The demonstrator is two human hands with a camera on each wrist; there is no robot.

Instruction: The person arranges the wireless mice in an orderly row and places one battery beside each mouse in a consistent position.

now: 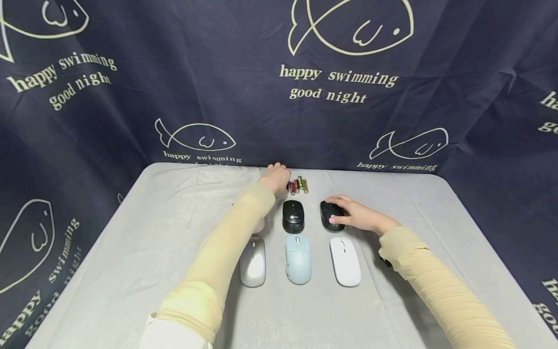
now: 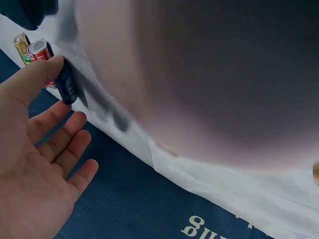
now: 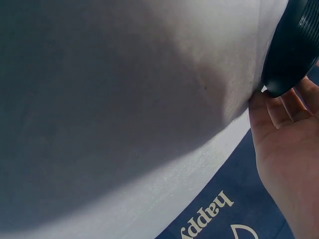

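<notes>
At the far edge of the table my left hand (image 1: 275, 178) pinches a dark blue battery (image 2: 66, 84) between thumb and index finger, while the other fingers fan out in the left wrist view. Right beside it stand several batteries (image 1: 300, 183) in red, green and gold. My right hand (image 1: 362, 215) grips a black mouse (image 1: 327, 216), thumb on the near side and fingers over the far end. In the right wrist view the fingers meet the ribbed side of that mouse (image 3: 289, 50). Another black mouse (image 1: 293, 215) lies between the two hands.
A front row holds a silver mouse (image 1: 253, 264), a light blue mouse (image 1: 299, 261) and a white mouse (image 1: 346, 262). My left forearm mostly hides a pale pink mouse (image 1: 260, 226). Behind the grey-covered table (image 1: 174, 203) hangs a navy curtain (image 1: 261, 97).
</notes>
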